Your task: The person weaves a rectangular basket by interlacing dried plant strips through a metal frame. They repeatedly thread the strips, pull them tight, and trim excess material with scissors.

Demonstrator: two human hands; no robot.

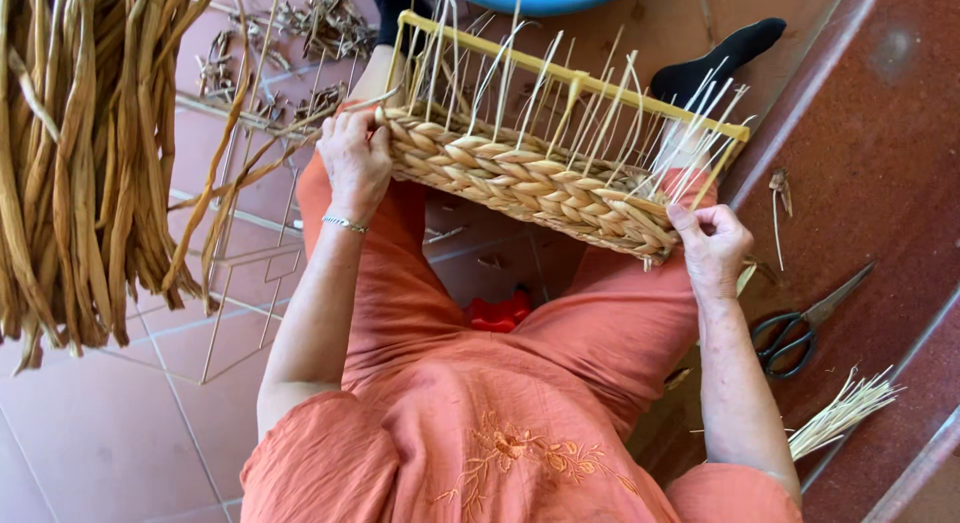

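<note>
In the upper middle of the frame, the half-woven basket (540,173) rests on the person's knees. The left hand (355,158) and the right hand (712,245) each have their grip closed on one braided end. It seems light, stiff at the frame; its thin upright stalks look fragile, so the braid is safer to hold.

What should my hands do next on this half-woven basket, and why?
Probably carry the loose strand under the left hand along for another row. The braided band covers only the lower part of the basket, pale upright stakes stand bare up to the yellow frame bar, and the right hand already steadies the far corner.
</note>
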